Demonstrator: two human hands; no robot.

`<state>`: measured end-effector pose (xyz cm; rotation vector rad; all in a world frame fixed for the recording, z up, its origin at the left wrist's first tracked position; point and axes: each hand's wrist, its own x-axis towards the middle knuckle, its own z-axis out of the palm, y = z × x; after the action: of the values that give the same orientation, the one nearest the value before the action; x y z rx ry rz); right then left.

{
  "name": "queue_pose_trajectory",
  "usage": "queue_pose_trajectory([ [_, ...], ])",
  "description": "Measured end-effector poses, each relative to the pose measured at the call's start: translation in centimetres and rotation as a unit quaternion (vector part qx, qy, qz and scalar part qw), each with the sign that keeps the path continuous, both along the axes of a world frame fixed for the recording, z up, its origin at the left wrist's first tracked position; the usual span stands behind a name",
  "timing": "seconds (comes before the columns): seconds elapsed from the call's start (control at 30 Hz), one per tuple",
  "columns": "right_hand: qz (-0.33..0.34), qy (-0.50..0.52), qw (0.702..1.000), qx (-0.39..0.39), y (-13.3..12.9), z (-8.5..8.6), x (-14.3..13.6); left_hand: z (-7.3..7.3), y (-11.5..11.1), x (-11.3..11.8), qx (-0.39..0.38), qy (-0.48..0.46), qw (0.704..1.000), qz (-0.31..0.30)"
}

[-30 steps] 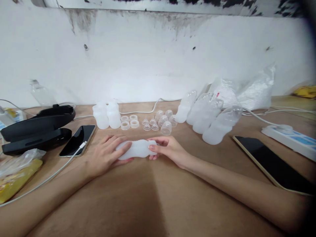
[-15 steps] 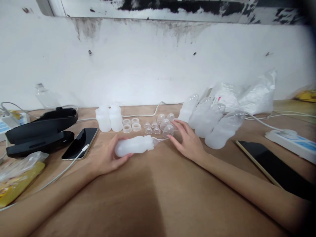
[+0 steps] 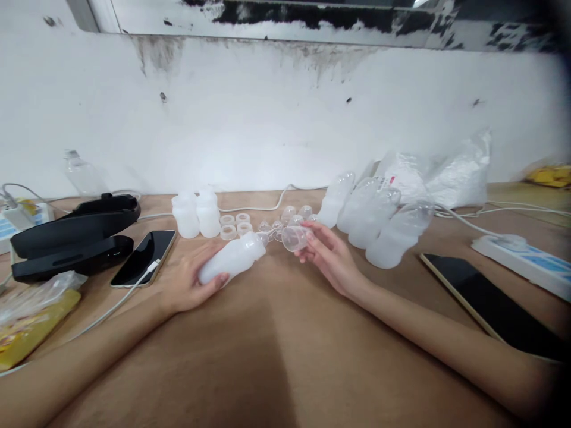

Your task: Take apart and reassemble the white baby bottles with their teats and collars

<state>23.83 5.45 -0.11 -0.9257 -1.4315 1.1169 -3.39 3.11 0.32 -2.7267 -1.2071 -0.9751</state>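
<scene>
My left hand [image 3: 194,276] is wrapped round a white baby bottle [image 3: 232,258], which lies tilted with its collar and clear nipple toward the right. Between the fingers of my right hand [image 3: 328,252] is a clear dome-shaped bottle cap [image 3: 294,239], lifted with its open end facing left toward the bottle. Behind the cap sit several more clear caps [image 3: 288,213] and small clear nipples [image 3: 264,226], partly hidden by it. White collar rings [image 3: 228,232] lie to their left, beside two open white bottles [image 3: 207,214].
Several capped bottles [image 3: 387,242] stand and lean at the right, near white plastic bags [image 3: 461,172]. A phone [image 3: 145,258] with a cable and a black case [image 3: 74,229] lie left. A larger phone [image 3: 482,303] and power strip [image 3: 526,258] lie right.
My right hand has taken hold of a clear cap from the group and raised it toward me. The bottle in my left hand has shifted left and its nipple end has tipped upward.
</scene>
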Motion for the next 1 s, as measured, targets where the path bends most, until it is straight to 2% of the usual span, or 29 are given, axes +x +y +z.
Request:
queue_pose_trajectory([
  [0.07, 0.056, 0.088, 0.991, -0.078, -0.2, -0.1, -0.4, 0.0, 0.1, 0.0, -0.018, 0.006, 1.000, 0.014],
  [0.17, 0.068, 0.137, 0.979, -0.131, -0.1, -0.4, -0.6, 0.0, 0.1, 0.1, -0.050, 0.029, 0.998, 0.035],
  [0.43, 0.066, 0.145, 0.978, -0.132, -0.1, -0.4, -0.5, 0.4, -0.1, 0.5, -0.057, 0.031, 0.997, 0.032],
  [0.57, 0.056, 0.117, 0.987, -0.093, -0.2, -0.5, -0.6, 1.0, -0.4, 0.7, -0.058, 0.056, 0.997, 0.019],
  [0.67, 0.048, 0.053, 0.997, -0.009, -0.7, -0.6, -0.7, 1.5, -0.6, 0.8, -0.069, 0.087, 0.994, 0.015],
  [0.77, 0.081, -0.028, 0.995, 0.058, -1.3, -0.6, -0.8, 1.6, -0.8, 1.0, -0.081, 0.092, 0.992, 0.001],
  [0.87, 0.121, -0.055, 0.988, 0.072, -1.7, -0.5, -0.8, 1.5, -0.8, 1.1, -0.101, 0.089, 0.991, -0.014],
  [1.0, 0.124, -0.067, 0.987, 0.072, -1.7, -0.3, -0.9, 1.3, -0.7, 1.2, -0.103, 0.080, 0.991, -0.024],
])
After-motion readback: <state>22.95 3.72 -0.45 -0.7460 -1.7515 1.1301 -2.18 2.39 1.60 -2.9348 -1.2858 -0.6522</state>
